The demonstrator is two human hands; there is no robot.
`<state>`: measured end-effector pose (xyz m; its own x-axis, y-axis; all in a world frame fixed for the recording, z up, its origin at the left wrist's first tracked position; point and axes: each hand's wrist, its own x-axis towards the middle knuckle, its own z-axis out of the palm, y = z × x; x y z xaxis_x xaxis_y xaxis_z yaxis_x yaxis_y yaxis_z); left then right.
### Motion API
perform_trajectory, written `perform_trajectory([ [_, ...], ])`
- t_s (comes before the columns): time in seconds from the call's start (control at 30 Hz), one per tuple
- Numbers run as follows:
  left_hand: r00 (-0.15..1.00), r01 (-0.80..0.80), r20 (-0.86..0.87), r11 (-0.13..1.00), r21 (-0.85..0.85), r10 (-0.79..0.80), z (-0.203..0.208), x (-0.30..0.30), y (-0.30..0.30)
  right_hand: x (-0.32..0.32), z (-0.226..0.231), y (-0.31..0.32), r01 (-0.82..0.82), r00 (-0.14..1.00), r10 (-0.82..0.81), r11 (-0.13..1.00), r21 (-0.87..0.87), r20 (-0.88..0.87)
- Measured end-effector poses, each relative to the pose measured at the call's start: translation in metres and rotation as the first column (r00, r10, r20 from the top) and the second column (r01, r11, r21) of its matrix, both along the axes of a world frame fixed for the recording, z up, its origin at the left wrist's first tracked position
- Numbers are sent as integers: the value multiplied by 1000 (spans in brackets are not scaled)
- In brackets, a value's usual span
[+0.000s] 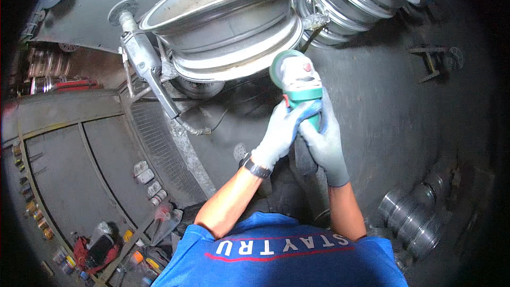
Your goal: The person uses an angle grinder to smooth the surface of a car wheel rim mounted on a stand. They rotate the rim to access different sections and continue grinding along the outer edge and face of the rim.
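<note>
At the centre of the frame, the green and grey angle grinder (298, 82) with a round disc sits just below the rim of the large silver metal wheel rim (226, 21). The left hand (279, 133) and right hand (324, 141), both in grey gloves, close around its body. A second silver rim (350, 0) lies upper right on the dark grey workshop floor (393, 106).

Dim, sharp centre; dark, bent fisheye rim
</note>
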<state>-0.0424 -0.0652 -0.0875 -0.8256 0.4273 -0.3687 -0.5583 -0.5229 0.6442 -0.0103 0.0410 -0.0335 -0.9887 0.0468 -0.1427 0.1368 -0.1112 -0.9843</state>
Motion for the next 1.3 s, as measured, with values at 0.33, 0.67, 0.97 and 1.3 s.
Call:
perform_trajectory([
  [0.33, 847, 85, -392, 820, -566, -359, 56, 3, 51, 28, -5, 69, 51, 994, -60, 994, 92, 92],
  [0.67, 753, 263, -392, 787, -558, -529, 92, 52, 61, 73, -15, 120, 314, 934, -252, 918, -241, 254],
  [0.97, 819, -516, 50, 772, -372, 572, 2, 35, -35, 80, 33, 160, 374, 925, -327, 875, -306, 196],
  [1.3, 562, -819, 278, 478, 317, 779, -59, -107, -131, 10, 76, 174, 185, 976, -220, 819, -543, 0],
])
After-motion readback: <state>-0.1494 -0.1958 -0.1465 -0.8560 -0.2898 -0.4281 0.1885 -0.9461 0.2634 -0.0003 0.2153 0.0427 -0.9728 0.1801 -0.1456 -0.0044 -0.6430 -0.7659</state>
